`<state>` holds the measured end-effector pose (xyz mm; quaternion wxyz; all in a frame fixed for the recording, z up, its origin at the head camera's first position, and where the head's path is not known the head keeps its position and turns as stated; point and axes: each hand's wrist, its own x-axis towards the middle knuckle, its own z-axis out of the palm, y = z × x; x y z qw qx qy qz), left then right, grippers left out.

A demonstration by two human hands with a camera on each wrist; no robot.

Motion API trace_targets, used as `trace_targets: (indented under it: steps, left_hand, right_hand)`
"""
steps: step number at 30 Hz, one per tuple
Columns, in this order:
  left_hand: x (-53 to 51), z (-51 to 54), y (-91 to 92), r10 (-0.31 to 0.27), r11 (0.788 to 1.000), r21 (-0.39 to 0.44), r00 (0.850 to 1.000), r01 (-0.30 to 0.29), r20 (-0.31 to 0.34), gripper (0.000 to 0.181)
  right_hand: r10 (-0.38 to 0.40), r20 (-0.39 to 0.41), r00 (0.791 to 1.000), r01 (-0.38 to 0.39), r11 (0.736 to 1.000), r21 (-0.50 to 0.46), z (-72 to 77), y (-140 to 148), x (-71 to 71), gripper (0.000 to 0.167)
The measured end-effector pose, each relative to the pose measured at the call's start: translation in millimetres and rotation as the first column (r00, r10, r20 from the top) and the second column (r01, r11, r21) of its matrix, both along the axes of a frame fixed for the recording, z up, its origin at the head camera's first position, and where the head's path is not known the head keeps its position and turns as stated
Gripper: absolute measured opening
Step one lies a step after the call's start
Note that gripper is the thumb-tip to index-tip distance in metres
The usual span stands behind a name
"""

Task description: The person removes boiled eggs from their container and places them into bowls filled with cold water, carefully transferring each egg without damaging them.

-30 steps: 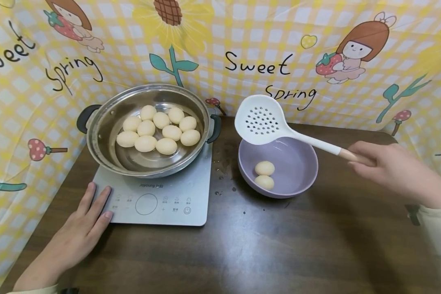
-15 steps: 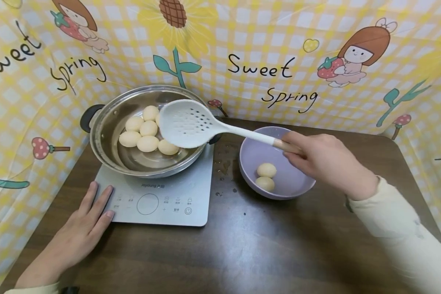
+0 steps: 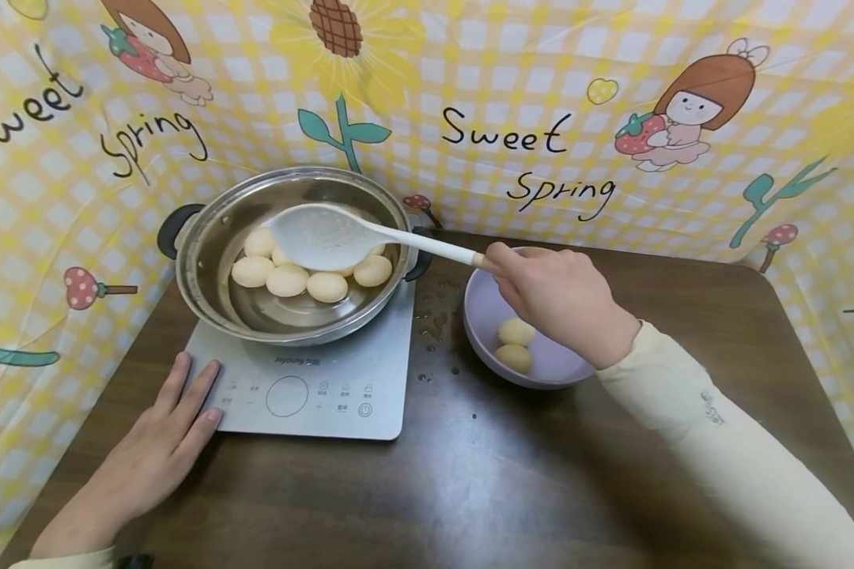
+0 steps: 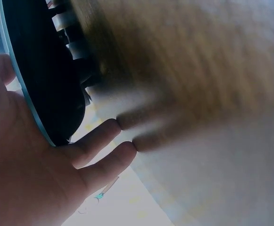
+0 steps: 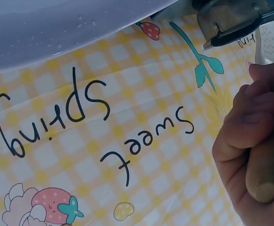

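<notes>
In the head view my right hand [image 3: 558,296] grips the wooden end of a white slotted spoon [image 3: 323,237]. The spoon's bowl hangs inside the steel pot [image 3: 302,338], over several pale eggs [image 3: 253,271], and hides some of them. Beneath that wrist is a purple bowl [image 3: 478,312] holding two eggs [image 3: 515,333]. My left hand [image 3: 142,450] rests with straight fingers at the left edge of the induction cooker [image 3: 256,417]. In the right wrist view, curled fingers [image 5: 254,125] wrap the wooden handle [image 5: 266,176].
The pot sits on the cooker, its black handles [image 3: 176,231] sticking out at either side. Water drops [image 3: 427,377] dot the dark wooden table [image 3: 455,506] between cooker and bowl. A yellow checked cloth [image 3: 512,63] hangs behind and at both sides.
My right hand has carried the spoon leftward from above the purple bowl to the pot, then lowered it over the eggs. My left hand keeps its place on the cooker.
</notes>
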<state>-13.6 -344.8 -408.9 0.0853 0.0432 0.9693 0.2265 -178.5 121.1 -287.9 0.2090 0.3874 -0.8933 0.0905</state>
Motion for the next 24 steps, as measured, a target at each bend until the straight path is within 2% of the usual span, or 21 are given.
trace_targets:
  steps: [3,9,15,24]
  left_hand:
    - [0.4,-0.6,-0.3,-0.002,1.000,0.002,1.000,0.002,-0.020,0.063]
    - [0.3,-1.4,-0.1,-0.001,1.000,0.002,1.000,0.001,-0.018,0.063]
    - [1.5,-1.4,0.0,0.004,1.000,0.006,1.000,-0.004,-0.002,0.063]
    - [0.9,-3.0,-0.4,0.002,1.000,0.007,0.999,-0.001,-0.036,0.063]
  right_hand:
    - [-0.010,0.037,0.999,0.009,1.000,0.023,-0.1,-1.3,-0.5,0.013]
    - [-0.008,0.086,0.996,0.003,0.998,0.059,2.0,-1.7,-1.1,0.010]
    - [0.035,0.119,0.992,-0.047,0.994,0.101,5.1,-3.4,0.2,0.015]
    - [0.103,0.169,0.980,-0.119,0.989,0.092,8.2,-4.7,-1.3,0.010]
